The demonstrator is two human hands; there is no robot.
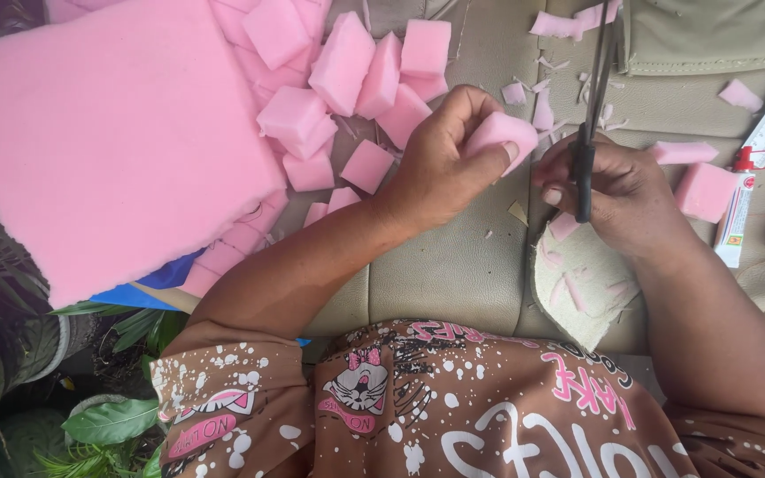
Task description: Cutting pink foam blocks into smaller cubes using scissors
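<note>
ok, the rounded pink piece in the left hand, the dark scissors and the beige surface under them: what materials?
Rounded pink piece: looks like soft foam, matte and porous, its edges seemingly trimmed; left hand pinches it. Dark scissors in the right hand: blades likely metal with a dull finish; handles hidden. Beige surface: probably leatherette or vinyl, with a slight sheen and stitched seams.

The person wears a brown short-sleeved top [453,407] spattered all over with white paint-like flecks. Pink and white block lettering runs across the chest, and a cartoon cat face with a pink bow sits near the middle. Pink label-shaped patches mark the left sleeve [214,398]. Both forearms are bare below the sleeves, with no watch, ring or bracelet visible on the left hand [440,164] or right hand [617,190].
</note>
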